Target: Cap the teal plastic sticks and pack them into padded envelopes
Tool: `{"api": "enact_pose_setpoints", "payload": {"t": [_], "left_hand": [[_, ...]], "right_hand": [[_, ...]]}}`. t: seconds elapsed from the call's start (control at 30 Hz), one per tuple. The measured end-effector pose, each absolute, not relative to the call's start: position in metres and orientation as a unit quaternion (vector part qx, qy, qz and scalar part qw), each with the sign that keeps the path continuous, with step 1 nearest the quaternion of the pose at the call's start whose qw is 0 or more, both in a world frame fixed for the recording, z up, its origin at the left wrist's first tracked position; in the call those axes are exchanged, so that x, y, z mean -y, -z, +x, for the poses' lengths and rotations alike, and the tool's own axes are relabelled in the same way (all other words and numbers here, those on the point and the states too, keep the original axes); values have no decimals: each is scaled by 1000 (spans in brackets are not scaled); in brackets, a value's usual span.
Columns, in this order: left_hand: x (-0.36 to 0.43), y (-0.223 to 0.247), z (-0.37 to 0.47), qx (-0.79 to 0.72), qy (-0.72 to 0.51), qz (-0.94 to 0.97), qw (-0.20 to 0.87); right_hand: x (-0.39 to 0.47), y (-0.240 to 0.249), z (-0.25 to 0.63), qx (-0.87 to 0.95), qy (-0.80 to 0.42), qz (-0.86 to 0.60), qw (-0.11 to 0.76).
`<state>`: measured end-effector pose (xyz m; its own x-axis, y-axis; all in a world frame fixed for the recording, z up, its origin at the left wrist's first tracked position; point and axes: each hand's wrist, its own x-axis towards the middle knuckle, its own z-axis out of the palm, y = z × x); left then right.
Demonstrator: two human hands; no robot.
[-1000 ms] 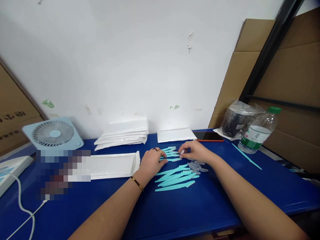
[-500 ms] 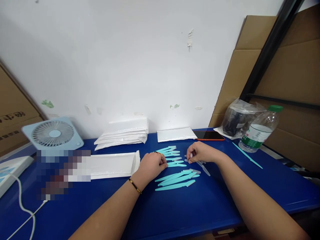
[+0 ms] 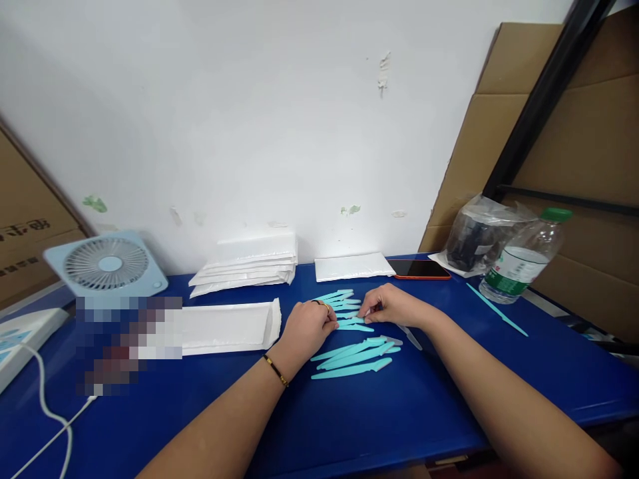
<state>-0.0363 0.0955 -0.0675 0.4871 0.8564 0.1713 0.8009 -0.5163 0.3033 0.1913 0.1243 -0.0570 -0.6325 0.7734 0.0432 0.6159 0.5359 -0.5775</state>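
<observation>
1. The left hand (image 3: 308, 330) is pinching the handle end of a teal stick (image 3: 352, 320) with thumb and finger.
2. The right hand (image 3: 392, 306) is pinching a small pale piece (image 3: 368, 311) at that stick's other end; the fingertips are mostly hiding it.
3. More teal sticks are lying close around: a far bunch (image 3: 343, 297) just behind the fingers, and a near bunch (image 3: 355, 354) in front, with a strip of blue showing between.
4. A clear cap (image 3: 412, 338) is lying just under the right wrist.
5. Left of the left hand, an open white packet (image 3: 224, 326) is lying with its end edge near the knuckles.
6. Bare blue table (image 3: 309, 426) is stretching from the near bunch to the front edge, giving room between the arms.
7. Behind, a white stack (image 3: 244, 266), one white packet (image 3: 353, 267) and a phone (image 3: 422, 269) are sitting along the back edge by the wall (image 3: 299, 133).
8. Far right, a lone teal stick (image 3: 496, 310) is lying beside a bottle (image 3: 516, 266); far left, a fan (image 3: 107, 263) is sitting.
</observation>
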Motion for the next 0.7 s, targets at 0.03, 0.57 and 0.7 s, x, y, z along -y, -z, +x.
{"api": "enact_pose_setpoints", "payload": {"t": [0.03,0.57,0.7], "left_hand": [[-96,67,-37,-486,-147,857,87],[-83,58,-32,-408,-84,909,8],[-75,58,-25,-404,-55,913,-18]], "right_hand": [[-125,57,190,863,-261,-406,152],[-129,49,215,813,-197,-531,133],[-125,46,216,824,-257,-498,84]]}}
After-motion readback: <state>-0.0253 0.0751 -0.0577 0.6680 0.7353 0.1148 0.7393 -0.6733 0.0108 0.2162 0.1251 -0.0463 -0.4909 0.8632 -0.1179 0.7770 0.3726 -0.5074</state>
